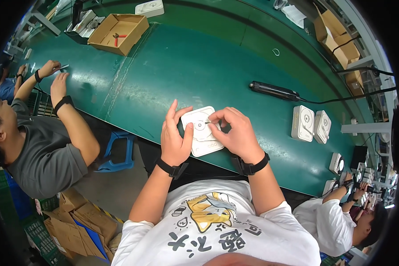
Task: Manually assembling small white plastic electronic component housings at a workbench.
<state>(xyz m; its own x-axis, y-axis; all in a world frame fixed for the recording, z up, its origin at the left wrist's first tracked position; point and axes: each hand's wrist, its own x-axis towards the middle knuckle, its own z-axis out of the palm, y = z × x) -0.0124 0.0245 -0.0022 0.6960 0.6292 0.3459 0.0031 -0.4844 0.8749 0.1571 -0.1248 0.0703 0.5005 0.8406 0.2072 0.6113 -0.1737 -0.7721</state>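
A white square device (202,147) with rounded corners and a round hub in a circular recess lies at the near edge of the green table. My left hand (176,141) steadies its left side, thumb on the top face and fingers along the edge. Beside the hub, my right hand (238,135) pinches thumb and forefinger together over a tiny dark thing, too small to name. Both of my wrists wear black bands.
A black electric screwdriver (274,91) with a cord lies ahead to the right. Two similar white devices (303,124) stand right of it. An open cardboard box (118,33) holding red-handled pliers (116,39) sits far left. Co-workers sit on both sides; a blue stool (118,153) stands left.
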